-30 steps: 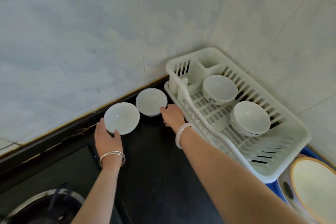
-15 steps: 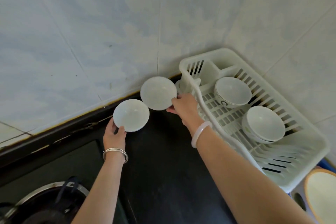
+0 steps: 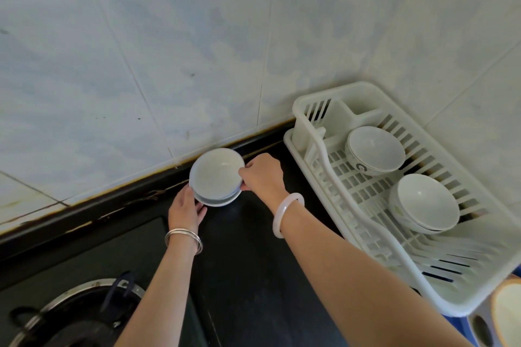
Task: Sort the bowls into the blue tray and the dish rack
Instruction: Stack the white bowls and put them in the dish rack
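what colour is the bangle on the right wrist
Milky translucent white bangle, seen clearly in the head view just behind the right hand.

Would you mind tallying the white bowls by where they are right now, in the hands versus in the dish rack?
Bowls stacked in the hands: 2
Single bowl at the back of the dish rack: 1
Bowls stacked nearer in the dish rack: 2
Total: 5

tiled wall (image 3: pixel 169 51), black counter (image 3: pixel 253 276), gas burner (image 3: pixel 76 315)
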`<state>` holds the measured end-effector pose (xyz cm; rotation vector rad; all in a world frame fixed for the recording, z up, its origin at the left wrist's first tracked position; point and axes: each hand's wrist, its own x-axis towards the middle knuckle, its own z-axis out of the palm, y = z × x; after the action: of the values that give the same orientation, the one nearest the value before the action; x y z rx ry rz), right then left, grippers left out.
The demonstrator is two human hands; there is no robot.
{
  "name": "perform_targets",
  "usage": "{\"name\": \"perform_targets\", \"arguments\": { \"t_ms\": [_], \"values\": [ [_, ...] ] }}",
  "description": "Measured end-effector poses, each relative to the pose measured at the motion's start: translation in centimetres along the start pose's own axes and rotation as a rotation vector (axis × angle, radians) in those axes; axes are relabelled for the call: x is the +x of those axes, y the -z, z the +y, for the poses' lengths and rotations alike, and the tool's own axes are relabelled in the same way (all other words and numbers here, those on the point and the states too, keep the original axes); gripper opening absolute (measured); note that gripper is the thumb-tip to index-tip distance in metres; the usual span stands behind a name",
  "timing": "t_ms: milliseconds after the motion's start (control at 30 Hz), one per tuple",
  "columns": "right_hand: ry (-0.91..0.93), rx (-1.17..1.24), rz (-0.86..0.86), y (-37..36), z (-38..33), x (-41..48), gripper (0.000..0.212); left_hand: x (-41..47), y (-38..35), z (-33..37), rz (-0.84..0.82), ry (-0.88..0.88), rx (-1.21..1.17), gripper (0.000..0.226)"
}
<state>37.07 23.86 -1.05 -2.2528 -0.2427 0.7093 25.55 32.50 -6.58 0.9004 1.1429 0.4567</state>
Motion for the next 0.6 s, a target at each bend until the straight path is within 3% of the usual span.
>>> {"name": "perform_targets", "arguments": {
  "t_ms": [367,600],
  "values": [
    [-0.042,-0.026,-0.016,-0.5,0.7,0.8,0.017,0.5,0.4,0.4,-0.024,0.035,0.005,0.035],
    [-0.174,0.340,-0.179,-0.8,1.4,0.6,0.036,-0.1,0.3,1.2,-0.032,0.057,-0.019,0.035]
  ]
}}
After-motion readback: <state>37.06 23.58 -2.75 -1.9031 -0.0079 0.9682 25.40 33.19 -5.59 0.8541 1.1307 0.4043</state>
